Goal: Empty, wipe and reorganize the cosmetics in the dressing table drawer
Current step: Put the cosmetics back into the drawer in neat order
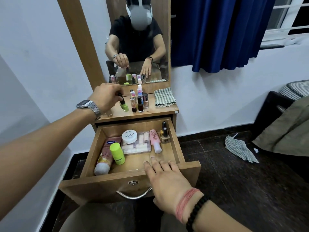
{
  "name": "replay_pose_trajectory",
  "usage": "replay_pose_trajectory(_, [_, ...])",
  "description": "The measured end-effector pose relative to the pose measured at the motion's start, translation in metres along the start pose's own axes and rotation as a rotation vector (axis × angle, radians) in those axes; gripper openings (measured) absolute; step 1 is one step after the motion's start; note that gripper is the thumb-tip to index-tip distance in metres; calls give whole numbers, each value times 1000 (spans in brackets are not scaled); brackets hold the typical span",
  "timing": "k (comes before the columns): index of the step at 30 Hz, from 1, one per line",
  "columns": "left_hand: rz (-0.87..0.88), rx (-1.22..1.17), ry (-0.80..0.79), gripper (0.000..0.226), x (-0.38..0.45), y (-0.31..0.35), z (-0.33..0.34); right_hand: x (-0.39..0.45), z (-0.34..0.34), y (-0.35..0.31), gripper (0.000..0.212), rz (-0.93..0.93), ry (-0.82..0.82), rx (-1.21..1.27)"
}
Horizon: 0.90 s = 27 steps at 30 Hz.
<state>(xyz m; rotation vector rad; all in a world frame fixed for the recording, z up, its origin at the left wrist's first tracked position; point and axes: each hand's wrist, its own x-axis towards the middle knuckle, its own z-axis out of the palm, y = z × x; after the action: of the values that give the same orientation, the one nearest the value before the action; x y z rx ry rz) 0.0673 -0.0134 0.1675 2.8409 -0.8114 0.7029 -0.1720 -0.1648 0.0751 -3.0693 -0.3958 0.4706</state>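
Green bottle: tilted on desk, black cap pinched by left hand
Right hand: fingers flat and spread, over front edge of drawer, holding nothing
Drawer: open; holds pink tube, green stick, white jar, clear box, pink bottle
Desk: small bottles clustered beside striped cloth

White walls, blue curtain, barred window, dark floor.
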Motion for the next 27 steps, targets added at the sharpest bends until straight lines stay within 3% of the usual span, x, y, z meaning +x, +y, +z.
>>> replay_pose_trajectory(3, [81,-43,28,15,-16,20,-18,0,-1,-1,96,8,-6,-9])
replay_pose_trajectory(13, [-31,-331,-344,21,-58,118,48,-2,0,-3,97,21,4,-41])
replay_pose_trajectory(27, [-77,-234,-334,22,-41,139,114,2,2,0,83,10,26,-26])
